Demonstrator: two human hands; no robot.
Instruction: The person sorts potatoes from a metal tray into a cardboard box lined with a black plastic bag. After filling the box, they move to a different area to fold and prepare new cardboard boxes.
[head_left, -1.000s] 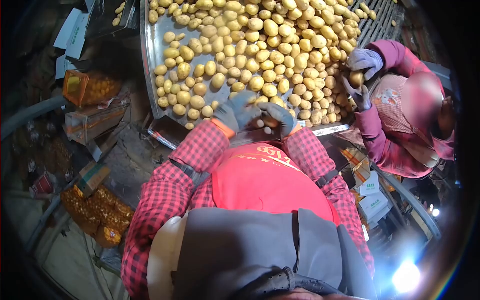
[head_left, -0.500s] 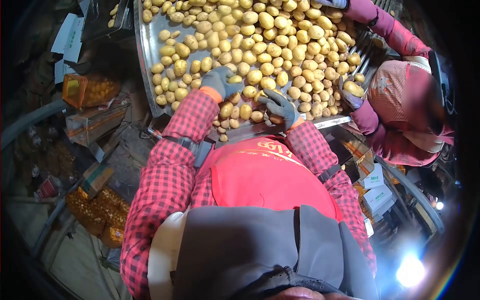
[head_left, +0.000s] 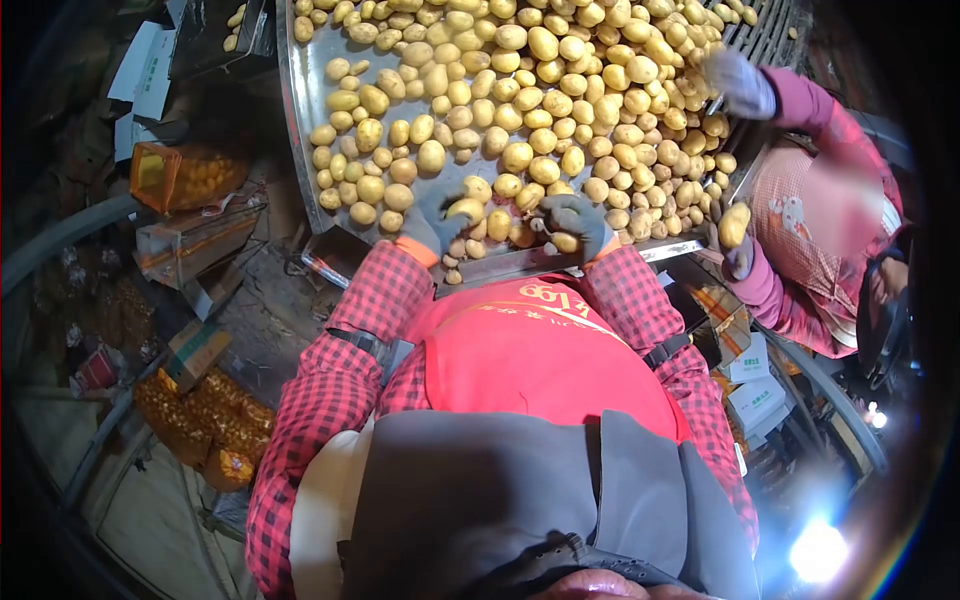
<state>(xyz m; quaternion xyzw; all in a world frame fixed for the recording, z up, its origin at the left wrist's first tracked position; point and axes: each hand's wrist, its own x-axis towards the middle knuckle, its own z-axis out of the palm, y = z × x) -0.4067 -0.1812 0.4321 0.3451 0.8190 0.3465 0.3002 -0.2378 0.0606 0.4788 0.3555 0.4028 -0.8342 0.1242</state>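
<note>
A metal sorting table [head_left: 300, 120] is heaped with yellow potatoes [head_left: 530, 90]. My left hand [head_left: 438, 222], in a grey glove with an orange cuff, grips a potato [head_left: 465, 209] at the table's near edge. My right hand [head_left: 572, 226], also grey-gloved, is curled around a small potato [head_left: 565, 241] among the pile by the same edge. Both red-checked sleeves reach forward over my red apron.
A co-worker in a pink top stands at the right, one gloved hand [head_left: 738, 82] on the pile, the other holding a potato [head_left: 733, 225]. Orange mesh sacks of potatoes [head_left: 200, 410], an orange crate [head_left: 180, 175] and cardboard boxes [head_left: 745, 385] lie on the floor around.
My left hand drew back from mid-pile to the near edge with a potato. My right hand closed on a small potato. The co-worker's far arm dropped onto the pile; their near hand lifted a potato.
</note>
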